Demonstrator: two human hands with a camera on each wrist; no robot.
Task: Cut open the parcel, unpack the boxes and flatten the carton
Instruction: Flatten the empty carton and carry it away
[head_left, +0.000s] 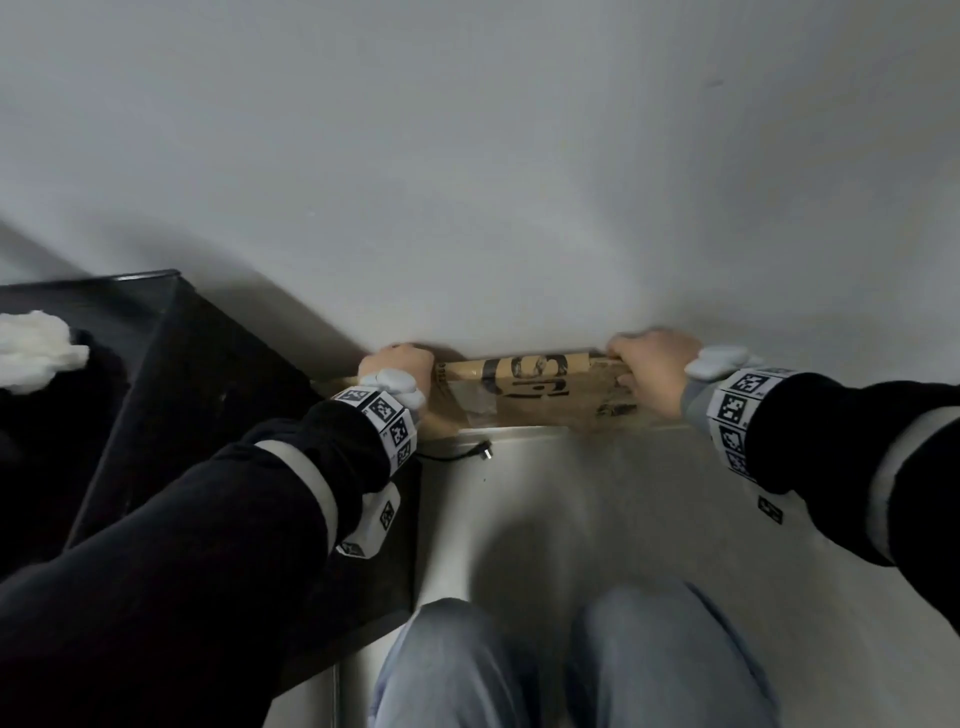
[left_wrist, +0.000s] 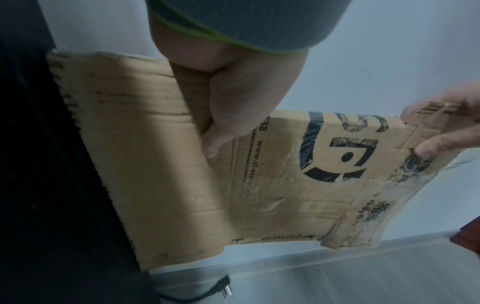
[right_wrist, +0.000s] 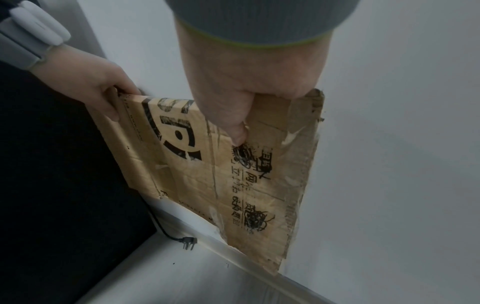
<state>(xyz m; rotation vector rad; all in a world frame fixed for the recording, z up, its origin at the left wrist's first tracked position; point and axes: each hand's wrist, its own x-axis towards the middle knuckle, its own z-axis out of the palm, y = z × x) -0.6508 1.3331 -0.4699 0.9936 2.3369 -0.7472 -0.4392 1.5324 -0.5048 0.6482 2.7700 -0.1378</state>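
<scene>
The brown carton (head_left: 535, 392) is flattened and stands upright against the white wall (head_left: 467, 156), its lower edge at the skirting. It bears black printed lettering and a large logo (left_wrist: 335, 156). My left hand (head_left: 397, 371) grips its top edge at the left end, thumb on the printed face (left_wrist: 211, 144). My right hand (head_left: 652, 371) grips the top edge at the right end, thumb pressed on the front (right_wrist: 237, 135). In the left wrist view the carton (left_wrist: 161, 164) shows a plain flap on the left; in the right wrist view the carton (right_wrist: 233, 181) has worn, torn edges.
A black cabinet (head_left: 171, 405) stands just left of the carton, with a white fluffy thing (head_left: 36, 356) on it. A black cable with a plug (head_left: 480, 451) lies on the pale floor (head_left: 597, 519) by the skirting. My knees (head_left: 571, 665) are at the bottom.
</scene>
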